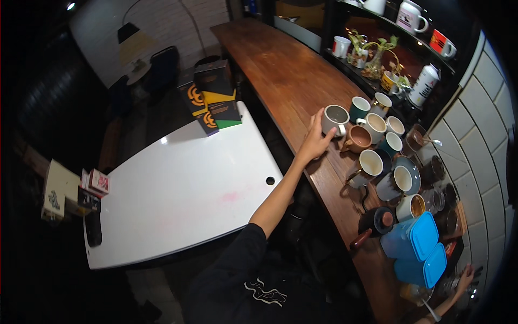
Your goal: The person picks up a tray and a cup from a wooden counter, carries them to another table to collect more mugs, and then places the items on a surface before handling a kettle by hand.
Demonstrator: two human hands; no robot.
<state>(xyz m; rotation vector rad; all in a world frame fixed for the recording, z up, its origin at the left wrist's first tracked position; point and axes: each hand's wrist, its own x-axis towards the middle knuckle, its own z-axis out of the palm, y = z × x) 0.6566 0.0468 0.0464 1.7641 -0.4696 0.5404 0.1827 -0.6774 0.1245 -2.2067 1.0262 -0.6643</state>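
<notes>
The fingers point(317, 121) of my left hand point(313, 143) are curled round the far-left side of a grey mug point(335, 121), with my thumb closed against its near side by the handle, so I have it pinched between them. The mug is at the near edge of the crowded cups, over the wooden worktop point(291, 75); I can't tell whether its base touches the wood. Just beside it, to the right, stand a brown cup point(358, 139) and a dark green mug point(359, 109) with a pale inside, and beyond these a cream mug point(374, 126). Nearer me along the worktop is a mug with a gold handle point(370, 163), then a black kettle point(376, 222) with a thin curved spout and a wooden handle. Two tubs with blue lids point(424, 236) come next. My right hand point(465, 278) is far down at the right rim, near the tiled wall point(470, 116); it shows so small that I can't tell what its fingers are doing. Further out, dark shelves point(413, 40) carry more mugs and a leafy plant point(379, 60), and across to the left black-and-yellow boxes point(215, 89) stand at the far end of a white tabletop point(189, 189).
</notes>
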